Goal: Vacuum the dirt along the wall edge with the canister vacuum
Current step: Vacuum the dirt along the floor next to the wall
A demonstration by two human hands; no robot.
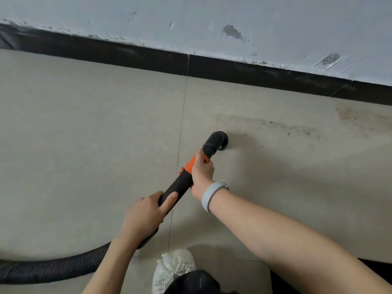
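While gripped, wand (180,183) wallward (nozzle (218,141) floor-down).

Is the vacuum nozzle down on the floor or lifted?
Down: the nozzle meets the floor with no visible gap, beside the dirt.

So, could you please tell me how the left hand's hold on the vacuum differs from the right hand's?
The left hand grips the black wand at its rear end, where the ribbed hose joins; the right hand grips further forward, over the orange collar just behind the nozzle. The right wrist wears a grey band; the left wrist is bare. Both hands wrap around the same wand.
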